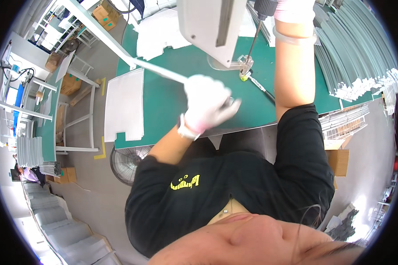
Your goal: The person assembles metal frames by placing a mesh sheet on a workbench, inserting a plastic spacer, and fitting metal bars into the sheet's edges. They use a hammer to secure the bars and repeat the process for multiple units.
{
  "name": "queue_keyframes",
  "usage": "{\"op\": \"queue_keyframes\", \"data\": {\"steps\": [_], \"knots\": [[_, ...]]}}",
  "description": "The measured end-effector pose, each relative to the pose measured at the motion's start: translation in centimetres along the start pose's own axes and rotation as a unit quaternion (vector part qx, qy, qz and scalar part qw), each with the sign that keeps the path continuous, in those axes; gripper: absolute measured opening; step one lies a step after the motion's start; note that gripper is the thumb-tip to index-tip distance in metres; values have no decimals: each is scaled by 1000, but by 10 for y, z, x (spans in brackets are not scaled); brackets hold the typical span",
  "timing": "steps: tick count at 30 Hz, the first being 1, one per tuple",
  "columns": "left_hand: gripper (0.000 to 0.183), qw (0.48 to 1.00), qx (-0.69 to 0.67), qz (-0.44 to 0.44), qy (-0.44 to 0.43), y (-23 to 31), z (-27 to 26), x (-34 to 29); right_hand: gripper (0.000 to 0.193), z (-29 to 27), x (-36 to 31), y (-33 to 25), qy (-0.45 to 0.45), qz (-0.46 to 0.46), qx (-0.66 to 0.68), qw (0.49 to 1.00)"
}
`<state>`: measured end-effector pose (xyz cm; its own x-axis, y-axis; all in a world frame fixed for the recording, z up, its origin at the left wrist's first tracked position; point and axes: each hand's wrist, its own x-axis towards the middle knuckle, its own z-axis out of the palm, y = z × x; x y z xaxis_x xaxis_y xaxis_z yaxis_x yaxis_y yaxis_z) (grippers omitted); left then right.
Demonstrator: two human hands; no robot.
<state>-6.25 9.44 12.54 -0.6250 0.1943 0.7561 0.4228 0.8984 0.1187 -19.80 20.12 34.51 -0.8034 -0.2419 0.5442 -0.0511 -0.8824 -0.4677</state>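
Note:
My left hand [206, 104], in a white glove, is over the green table's near part. Its fingers are curled round the end of a narrow white strip [161, 72], with the thumb stuck out to the right. The strip runs up and left toward a white frame post. My right hand [295, 9], also gloved, reaches to the top edge beside a stack of strips; its fingers are out of sight. Between the hands stands a pale machine [210, 31]. Right of it, a screwdriver [257, 31] points down at a clear guide [244, 64]. A marker-like pen [262, 87] lies beside the guide.
White sheets [126, 104] lie on the green table [168, 110], left and back. Grey-green strips [351, 44] are stacked at the right. A floor fan [127, 164] stands below the near edge. Another workbench [48, 128] is at the left, and a cardboard box [339, 162] at the right.

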Motion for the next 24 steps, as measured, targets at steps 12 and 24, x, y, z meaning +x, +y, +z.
{"op": "queue_keyframes", "data": {"steps": [12,24], "knots": [[28,947,-22,-1,-321,15,-45,-255,22,-32,-10,13,-189,68,-7,980],[14,973,-6,-228,-31,6,-25,-58,26,-39,-29,19,-202,141,-18,969]]}}
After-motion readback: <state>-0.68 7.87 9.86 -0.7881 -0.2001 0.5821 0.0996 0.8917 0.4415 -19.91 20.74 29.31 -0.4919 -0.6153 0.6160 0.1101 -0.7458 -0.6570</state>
